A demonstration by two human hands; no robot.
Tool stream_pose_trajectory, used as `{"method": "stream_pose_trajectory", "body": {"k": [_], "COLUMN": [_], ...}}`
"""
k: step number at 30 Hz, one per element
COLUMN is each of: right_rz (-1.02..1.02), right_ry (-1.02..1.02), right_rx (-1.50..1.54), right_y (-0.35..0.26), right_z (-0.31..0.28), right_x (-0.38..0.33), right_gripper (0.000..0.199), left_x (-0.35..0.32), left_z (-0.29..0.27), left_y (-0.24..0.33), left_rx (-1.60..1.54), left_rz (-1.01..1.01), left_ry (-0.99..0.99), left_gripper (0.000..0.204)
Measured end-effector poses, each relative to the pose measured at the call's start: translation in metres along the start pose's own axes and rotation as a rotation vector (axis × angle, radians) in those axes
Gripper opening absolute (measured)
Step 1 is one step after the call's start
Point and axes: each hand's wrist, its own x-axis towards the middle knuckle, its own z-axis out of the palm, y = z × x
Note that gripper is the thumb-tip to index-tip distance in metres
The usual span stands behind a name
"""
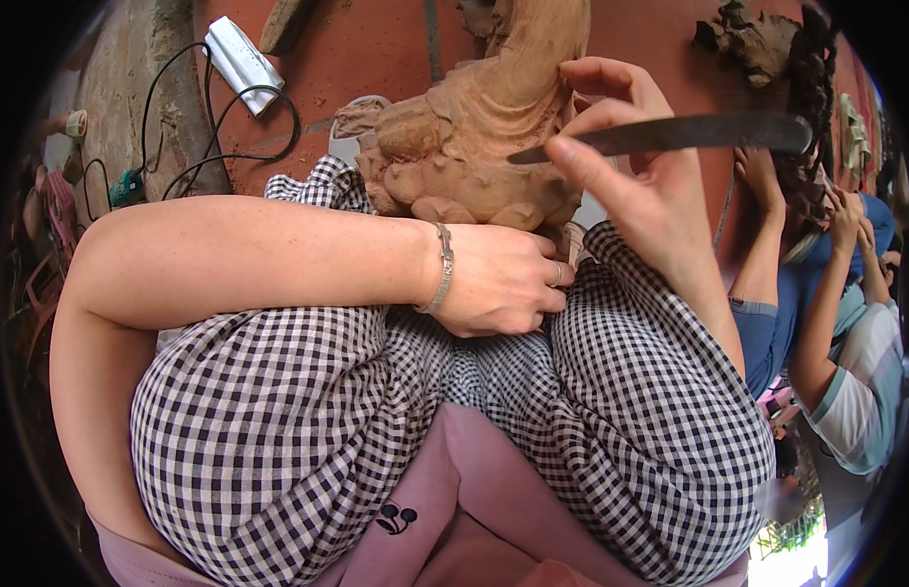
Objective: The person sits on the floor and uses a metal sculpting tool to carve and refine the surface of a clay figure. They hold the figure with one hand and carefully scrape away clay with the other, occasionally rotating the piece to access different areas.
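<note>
A tan wood carving point(474, 137) with draped folds and rounded lumps stands between my knees. My right hand point(636, 161) grips a dark, flat, tapered file-like tool point(709, 134), its pointed tip at the carving's lower front. The tool's rounded end sticks out to the right. Close against the carving's near base rests my left hand point(499, 279), with a ring and a metal bracelet. Its fingers are curled under, and whatever they may hold is hidden.
Behind the carving is a reddish tiled floor point(376, 49) with wood dust. A white power strip point(244, 64) with black cable lies left, beside a big log point(151, 108). A gnarled wood piece point(758, 44) sits far right. Other people point(856, 372) sit along the right.
</note>
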Motion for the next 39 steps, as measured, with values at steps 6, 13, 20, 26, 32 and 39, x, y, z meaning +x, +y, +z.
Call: {"method": "stream_pose_trajectory", "body": {"k": [6, 13, 20, 26, 32, 39], "right_rz": [0.163, -0.179, 0.204, 0.046, -0.13, 0.131], "right_ry": [0.081, 0.099, 0.105, 0.107, 0.128, 0.049], "right_rx": [0.177, -0.225, 0.112, 0.014, -0.172, 0.043], "right_y": [-0.003, -0.003, -0.011, 0.001, 0.001, -0.006], "right_z": [0.003, 0.021, 0.014, 0.014, 0.022, 0.007], "right_x": [-0.002, 0.004, -0.003, 0.001, 0.003, -0.002], "right_gripper": [0.013, 0.015, 0.012, 0.013, 0.013, 0.012], "left_x": [-0.001, -0.001, 0.0, 0.0, 0.001, 0.001], "left_z": [0.001, 0.001, 0.002, 0.003, 0.002, -0.001], "left_y": [0.0, 0.001, 0.0, -0.001, -0.001, 0.0], "left_rx": [-0.013, 0.003, 0.003, -0.011, -0.009, -0.028], "left_rz": [-0.003, 0.01, 0.017, 0.015, 0.025, 0.013], "left_ry": [0.009, 0.048, 0.047, 0.057, 0.066, 0.044], "left_gripper": [0.021, 0.021, 0.022, 0.022, 0.022, 0.021]}}
